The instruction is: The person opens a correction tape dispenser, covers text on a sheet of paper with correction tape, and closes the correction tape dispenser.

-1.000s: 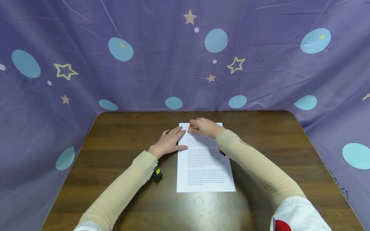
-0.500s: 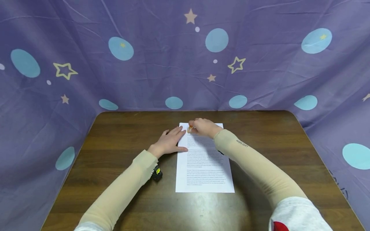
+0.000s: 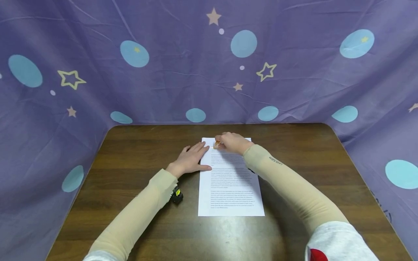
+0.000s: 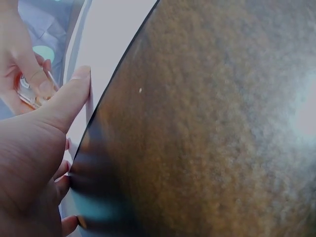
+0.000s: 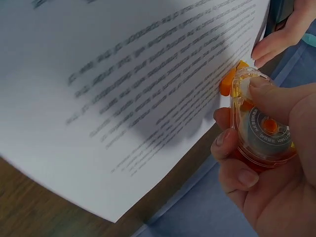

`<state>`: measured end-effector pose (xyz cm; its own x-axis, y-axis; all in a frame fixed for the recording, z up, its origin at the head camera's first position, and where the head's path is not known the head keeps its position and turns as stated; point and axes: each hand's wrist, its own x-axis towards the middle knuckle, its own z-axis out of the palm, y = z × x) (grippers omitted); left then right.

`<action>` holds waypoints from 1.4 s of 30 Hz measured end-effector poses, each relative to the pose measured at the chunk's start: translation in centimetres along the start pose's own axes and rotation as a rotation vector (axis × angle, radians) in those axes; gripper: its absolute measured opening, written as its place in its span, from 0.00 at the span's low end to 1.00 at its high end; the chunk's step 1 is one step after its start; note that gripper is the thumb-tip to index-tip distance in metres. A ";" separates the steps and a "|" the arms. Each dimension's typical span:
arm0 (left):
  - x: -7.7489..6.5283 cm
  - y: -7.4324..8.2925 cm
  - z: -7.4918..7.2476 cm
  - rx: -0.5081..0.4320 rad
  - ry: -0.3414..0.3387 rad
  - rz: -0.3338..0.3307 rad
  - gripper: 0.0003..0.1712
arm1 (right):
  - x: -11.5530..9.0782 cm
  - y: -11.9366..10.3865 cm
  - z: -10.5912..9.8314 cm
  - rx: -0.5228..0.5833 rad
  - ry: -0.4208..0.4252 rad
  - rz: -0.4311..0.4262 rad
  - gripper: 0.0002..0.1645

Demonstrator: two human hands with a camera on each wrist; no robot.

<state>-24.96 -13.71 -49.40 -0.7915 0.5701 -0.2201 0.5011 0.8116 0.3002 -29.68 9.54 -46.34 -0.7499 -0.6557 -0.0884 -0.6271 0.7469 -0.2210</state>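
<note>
Head view: your left hand (image 3: 189,160) lies at the paper's 10 o'clock, fingers spread, thumb apart, fingertips over the left edge of the printed paper (image 3: 205,203). Your right hand (image 3: 233,142) is at 12 o'clock of the sheet, pinching the clear-and-orange correction tape (image 5: 270,126) between thumb and curled fingers. Tape sits at the sheet's 11 o'clock, by the top text lines, orange end toward the paper; can't tell exact contact. Versus half a second ago, tape's nudged slightly toward 3 o'clock; your left hand barely changed. Sheet's near end sits a hair closer to 9 than a second ago. Bench (image 3: 147,224) underneath, purple curtain (image 3: 196,65) behind at 12.
</note>
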 end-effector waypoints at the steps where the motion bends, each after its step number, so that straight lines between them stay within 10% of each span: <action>1: 0.0 0.0 0.0 -0.002 0.000 0.000 0.56 | -0.1 0.1 -0.1 -0.001 0.003 0.001 0.12; 42: -0.1 0.3 0.0 0.018 0.015 0.009 0.56 | -6.1 5.3 -1.0 0.019 0.031 0.026 0.05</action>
<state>-24.76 -13.56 -49.32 -0.7919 0.5756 -0.2039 0.5144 0.8087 0.2852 -28.64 17.56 -45.95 -0.7719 -0.6325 -0.0644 -0.6038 0.7610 -0.2372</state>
